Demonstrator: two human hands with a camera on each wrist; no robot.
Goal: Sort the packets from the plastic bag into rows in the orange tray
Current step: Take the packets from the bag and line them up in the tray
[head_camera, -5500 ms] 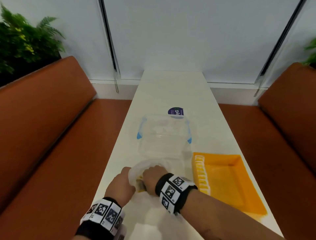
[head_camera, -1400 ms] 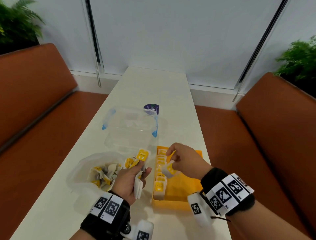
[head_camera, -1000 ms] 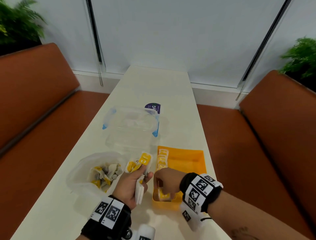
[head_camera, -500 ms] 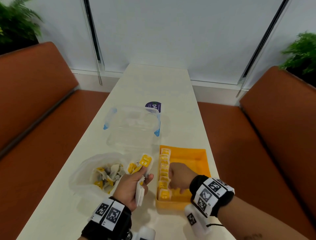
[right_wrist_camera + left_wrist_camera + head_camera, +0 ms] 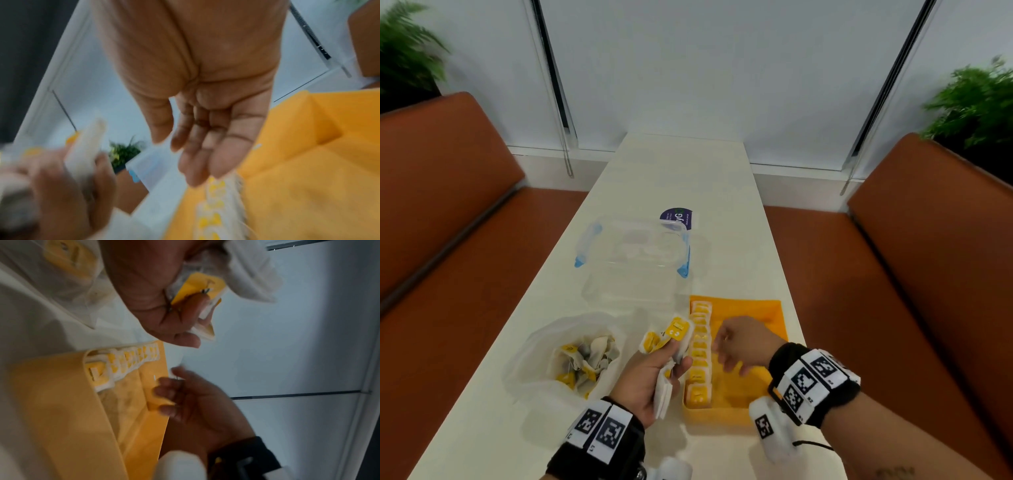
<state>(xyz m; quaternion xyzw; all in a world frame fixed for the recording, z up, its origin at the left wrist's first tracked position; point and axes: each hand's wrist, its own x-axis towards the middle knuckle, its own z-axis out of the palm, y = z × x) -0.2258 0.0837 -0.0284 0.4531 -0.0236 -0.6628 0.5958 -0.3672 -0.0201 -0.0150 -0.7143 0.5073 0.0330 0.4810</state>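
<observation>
Left hand (image 5: 650, 373): fingers clamped on a fanned bunch of yellow-and-white paper packets (image 5: 671, 337), held above the white bench (image 5: 681, 178) between the crumpled clear plastic bag (image 5: 541, 349) of further packets and the rectangular orange plastic tray (image 5: 753, 308). Right hand (image 5: 743, 344): over the tray, fingers loosely apart, apparently empty (blurred). One packet row (image 5: 699, 356) lines the tray's left wall.
</observation>
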